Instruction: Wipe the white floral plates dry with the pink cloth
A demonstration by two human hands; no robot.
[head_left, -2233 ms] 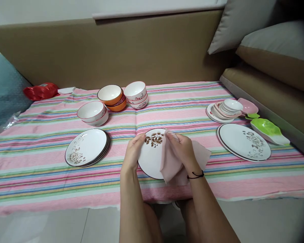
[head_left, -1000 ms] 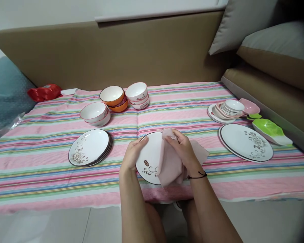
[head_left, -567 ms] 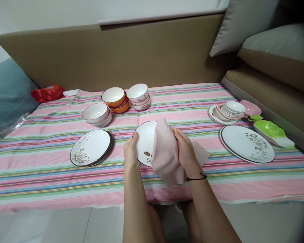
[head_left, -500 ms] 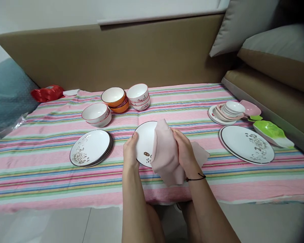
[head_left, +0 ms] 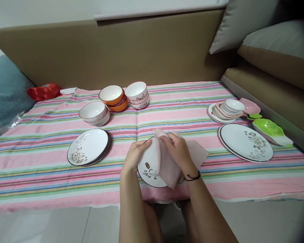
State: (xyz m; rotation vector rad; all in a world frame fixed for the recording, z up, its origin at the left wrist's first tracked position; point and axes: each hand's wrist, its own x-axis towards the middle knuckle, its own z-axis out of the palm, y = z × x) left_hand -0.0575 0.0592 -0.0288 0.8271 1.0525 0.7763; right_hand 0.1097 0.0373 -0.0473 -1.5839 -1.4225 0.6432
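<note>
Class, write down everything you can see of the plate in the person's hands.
The plate is round, white and glossy, like glazed ceramic, with a thin dark rim and a brown painted motif near its lower edge. It sits at the near edge of the striped tablecloth, face toward the camera. The left hand grips its left rim; the right hand presses a pink cloth over its right half, hiding that part.

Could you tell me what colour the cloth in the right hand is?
The cloth is pale pink; head view.

Striped cloth under plate stacks and bowls
</note>
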